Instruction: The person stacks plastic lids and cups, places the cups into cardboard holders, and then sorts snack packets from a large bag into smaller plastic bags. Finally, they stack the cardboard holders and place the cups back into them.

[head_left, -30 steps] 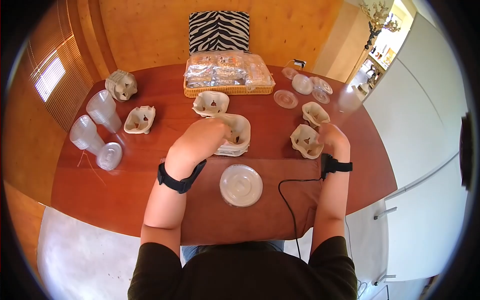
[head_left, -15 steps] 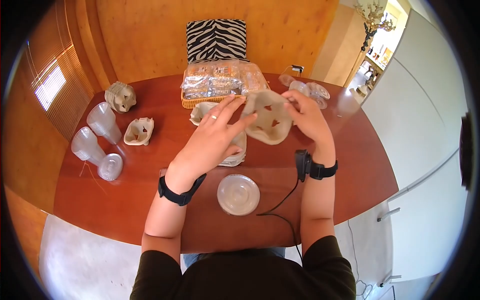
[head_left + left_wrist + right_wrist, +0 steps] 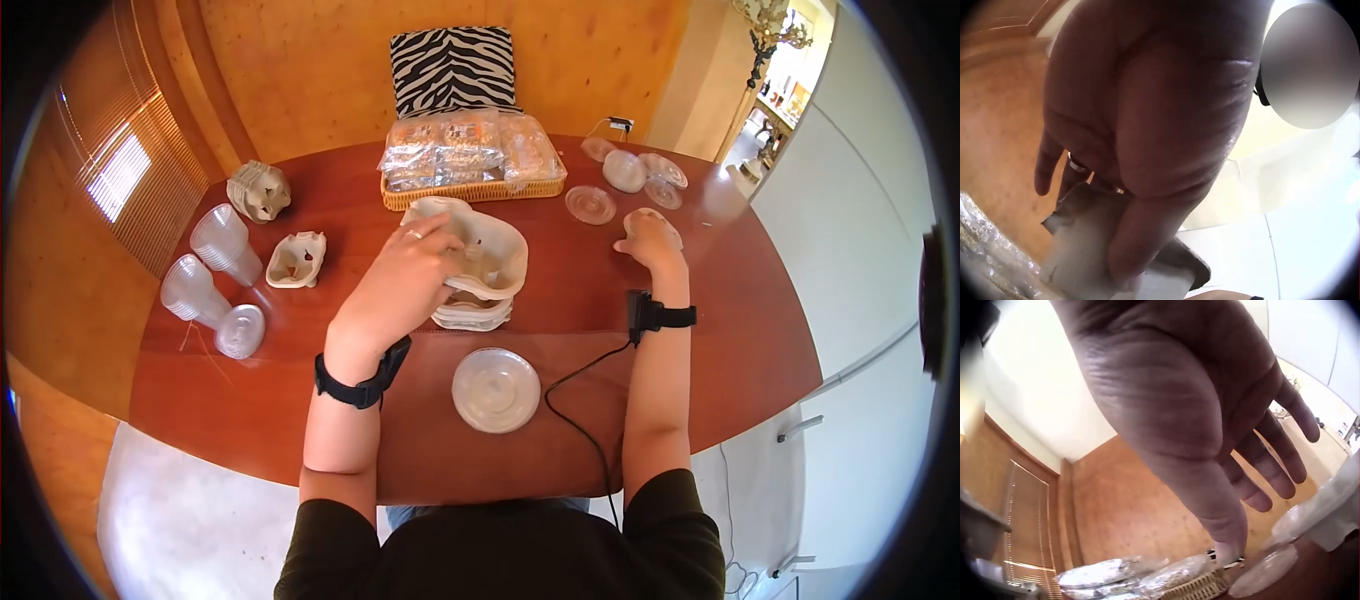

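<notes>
My left hand [image 3: 400, 275] pinches the edge of a beige pulp cup carrier [image 3: 505, 258], tilted over a small stack of carriers [image 3: 472, 316]. In the left wrist view the thumb lies on the near side of the carrier [image 3: 1079, 262], with a ringed finger behind it. Just behind the stack is another carrier [image 3: 432, 205]. Out to the right, my right hand [image 3: 655, 245] reaches over a single carrier [image 3: 672, 222], mostly hidden under it. The right wrist view shows its fingers [image 3: 1272, 462] extended and spread beside that carrier's pale edge [image 3: 1335, 528].
Clear plastic lids [image 3: 590, 205] lie at the back right, and a round lid stack [image 3: 496, 390] sits in front. On the left are nested plastic cups [image 3: 190, 288], a carrier [image 3: 297, 262] and nested carriers [image 3: 258, 190]. A wicker basket [image 3: 470, 193] holds wrapped packets. A cable [image 3: 575, 380] trails from the right wrist.
One carrier has come from the right side to the stack, passing from the right hand to the left. The right hand has gone back out to the right, over the remaining carrier.
</notes>
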Action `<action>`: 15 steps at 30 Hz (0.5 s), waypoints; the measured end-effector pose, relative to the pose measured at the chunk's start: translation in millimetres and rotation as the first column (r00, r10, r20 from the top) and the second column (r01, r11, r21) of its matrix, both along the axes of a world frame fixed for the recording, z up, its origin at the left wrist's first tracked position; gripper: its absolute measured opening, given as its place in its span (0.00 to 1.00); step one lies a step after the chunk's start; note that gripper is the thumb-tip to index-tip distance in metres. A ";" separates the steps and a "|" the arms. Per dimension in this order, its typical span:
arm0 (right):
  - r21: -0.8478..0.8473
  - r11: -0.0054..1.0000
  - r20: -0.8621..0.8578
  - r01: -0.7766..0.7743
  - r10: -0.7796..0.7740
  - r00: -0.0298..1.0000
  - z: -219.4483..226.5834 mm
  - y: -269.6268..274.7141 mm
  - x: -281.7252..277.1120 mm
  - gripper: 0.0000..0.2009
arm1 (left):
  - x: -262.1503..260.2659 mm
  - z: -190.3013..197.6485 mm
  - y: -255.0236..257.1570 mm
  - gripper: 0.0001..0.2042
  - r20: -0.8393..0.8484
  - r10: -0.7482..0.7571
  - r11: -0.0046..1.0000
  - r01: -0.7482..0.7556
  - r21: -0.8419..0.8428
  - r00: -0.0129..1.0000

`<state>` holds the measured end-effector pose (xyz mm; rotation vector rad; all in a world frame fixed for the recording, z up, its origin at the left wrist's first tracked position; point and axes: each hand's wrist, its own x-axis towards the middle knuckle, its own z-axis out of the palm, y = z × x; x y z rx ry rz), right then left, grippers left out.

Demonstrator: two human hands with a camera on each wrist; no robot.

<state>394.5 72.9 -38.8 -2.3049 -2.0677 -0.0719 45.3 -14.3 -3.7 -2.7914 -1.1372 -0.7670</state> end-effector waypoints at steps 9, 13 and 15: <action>-0.008 1.000 -0.044 0.010 -0.011 0.999 -66.2 37.6 56.3 0.15 | 2.3 6.2 -3.8 0.23 -0.055 0.018 0.919 -0.039 -0.392 0.998; 0.157 0.987 -0.092 0.018 -0.003 0.996 -56.3 26.8 41.2 0.12 | -23.0 14.4 0.1 0.25 0.070 0.181 0.943 -0.154 -0.295 0.981; 0.125 0.992 -0.174 -0.008 0.030 0.984 -7.2 0.8 3.5 0.13 | -52.9 -6.4 14.5 0.22 0.107 0.337 0.937 -0.322 -0.137 0.935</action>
